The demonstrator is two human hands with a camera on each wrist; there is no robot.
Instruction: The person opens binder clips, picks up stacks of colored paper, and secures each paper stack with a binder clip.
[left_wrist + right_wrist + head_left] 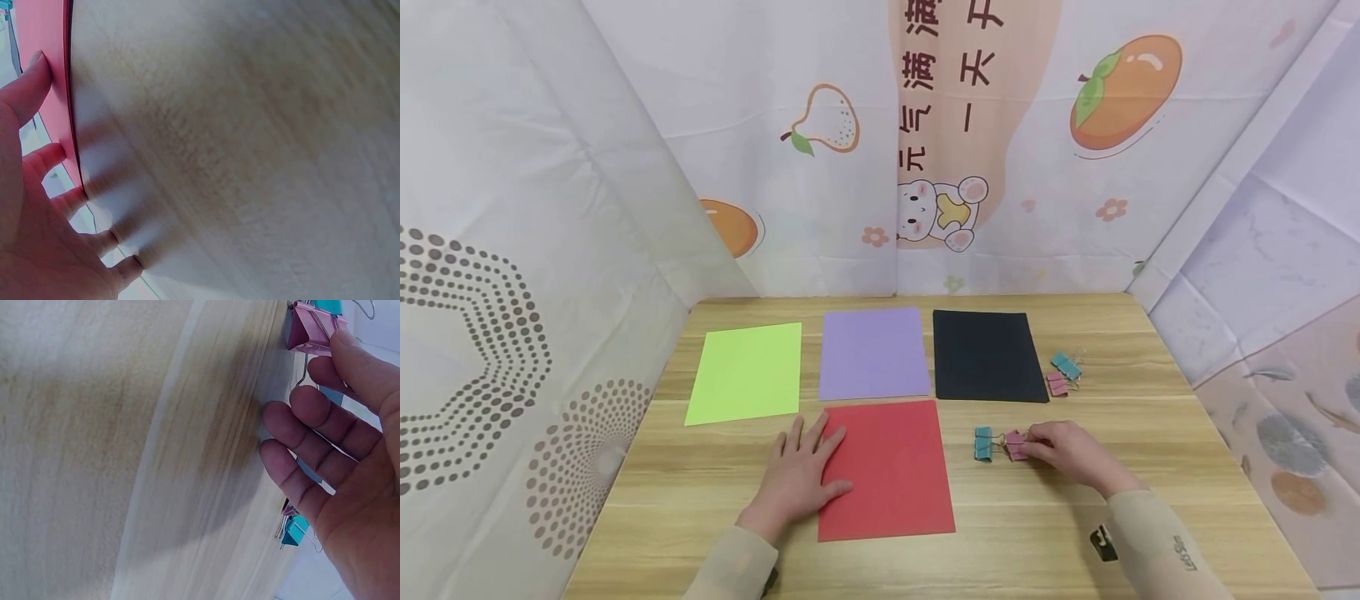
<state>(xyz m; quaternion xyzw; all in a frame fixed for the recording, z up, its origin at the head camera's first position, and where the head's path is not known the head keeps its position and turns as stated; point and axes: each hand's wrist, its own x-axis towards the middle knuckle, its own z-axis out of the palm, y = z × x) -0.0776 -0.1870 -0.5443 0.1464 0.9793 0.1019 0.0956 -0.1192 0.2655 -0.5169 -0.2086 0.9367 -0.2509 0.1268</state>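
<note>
A stack of red paper sheets [895, 475] lies at the front middle of the table. Spread flat, my left hand [796, 477] rests over its left edge, with the thumb and a couple of fingers on the red surface and the others on the wood. To the right of the red stack, my right hand [1073, 454] pinches a pink binder clip [1015, 445] between thumb and index finger; the right wrist view shows this clip [309, 330] at the thumb tip. A teal binder clip [983, 445] lies just left of the pink one.
Along the back are yellow-green paper [747, 373], purple paper [874, 354] and black paper [988, 357]. Right of the black stack lie another teal clip [1066, 365] and another pink clip [1057, 384]. Printed curtains [820, 217] hang behind the wooden table [1000, 550].
</note>
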